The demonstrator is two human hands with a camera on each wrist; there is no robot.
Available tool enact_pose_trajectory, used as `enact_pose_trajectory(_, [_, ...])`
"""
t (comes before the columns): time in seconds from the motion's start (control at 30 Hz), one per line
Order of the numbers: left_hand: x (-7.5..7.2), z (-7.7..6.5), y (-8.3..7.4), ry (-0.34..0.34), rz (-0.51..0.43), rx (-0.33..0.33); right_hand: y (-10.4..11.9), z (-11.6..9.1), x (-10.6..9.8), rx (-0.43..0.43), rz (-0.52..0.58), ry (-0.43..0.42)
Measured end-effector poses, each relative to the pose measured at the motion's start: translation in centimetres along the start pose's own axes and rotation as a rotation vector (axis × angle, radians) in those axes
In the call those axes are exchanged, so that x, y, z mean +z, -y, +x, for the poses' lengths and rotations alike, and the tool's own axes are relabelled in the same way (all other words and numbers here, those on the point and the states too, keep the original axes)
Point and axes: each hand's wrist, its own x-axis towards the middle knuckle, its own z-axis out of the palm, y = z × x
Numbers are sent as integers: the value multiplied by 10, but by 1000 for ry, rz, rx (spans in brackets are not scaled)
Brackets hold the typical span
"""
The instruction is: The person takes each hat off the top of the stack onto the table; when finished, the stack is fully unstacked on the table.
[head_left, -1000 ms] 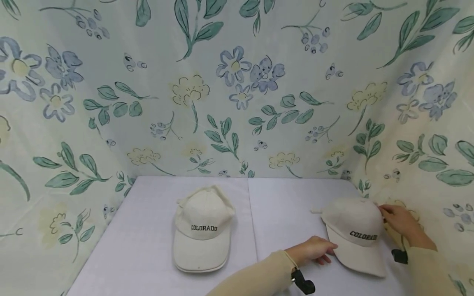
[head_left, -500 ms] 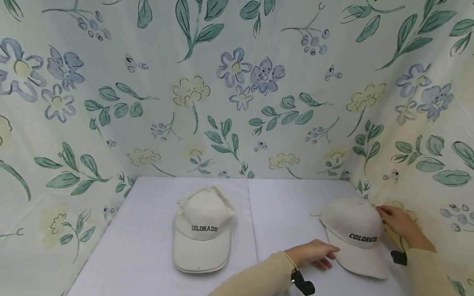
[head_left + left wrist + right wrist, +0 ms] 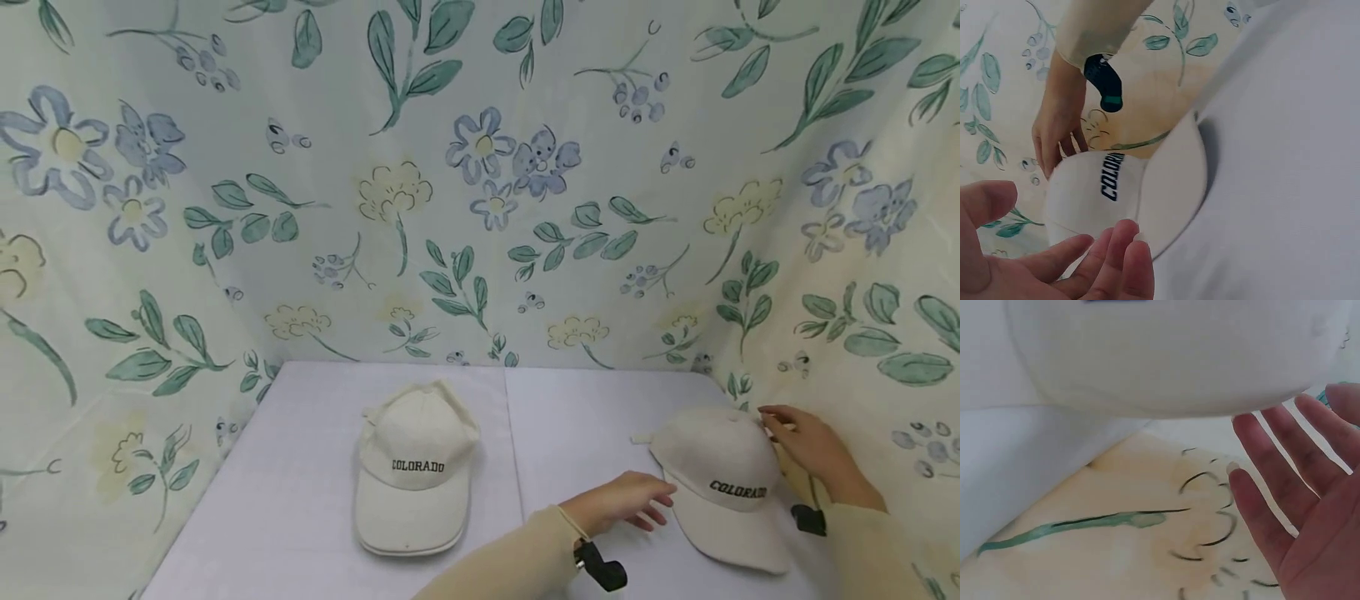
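Note:
A cream baseball cap (image 3: 705, 454) lettered COLORADO lies at the table's right side, its brim pointing toward the front. Beside the brim's left edge is my left hand (image 3: 618, 502), fingers loosely extended; in the left wrist view its thumb stands apart from the fingers and the cap (image 3: 1172, 181) is beyond them. My right hand (image 3: 813, 450) is at the crown's right side. In the right wrist view its fingers are spread close to the cap (image 3: 1179, 356); whether a fingertip touches it I cannot tell. Neither hand grips anything.
A second cream COLORADO cap (image 3: 416, 471) lies left of the table's middle, brim toward the front. A white cloth (image 3: 562, 417) with a crease covers the table. Floral curtains (image 3: 480, 250) enclose the back and both sides, the right one close to my right hand.
My left hand has drawn slightly left, off the brim. The fingers of my right hand, earlier pinching the crown's edge, have loosened and lifted. The right cap's brim has shifted slightly toward the front.

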Motion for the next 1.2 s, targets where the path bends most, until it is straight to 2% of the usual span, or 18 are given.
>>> enact_pose_trajectory(0.27, [-40, -42, -23, -22, 59, 199, 44, 10, -2, -56, -22, -73])
enact_pose_trajectory(0.4, [-73, -73, -28, -17, 140, 290, 78, 18, 0, -110, -18, -94])
enact_pose_trajectory(0.57, [-114, -112, -34, -80, 215, 363, 121, 22, 1, -233, 10, -149])
enact_pose_trajectory(0.73, [-141, -145, -28, -191, 266, 396, 161, 25, 9, -330, 38, -159])
enact_pose_trajectory(0.93, [-158, -178, -13, -373, 361, 394, 198, 25, 24, -445, 84, -186])
enact_pose_trajectory(1.2, [-176, -205, 0, -474, 373, 412, 236, 25, 48, -507, 111, -198])
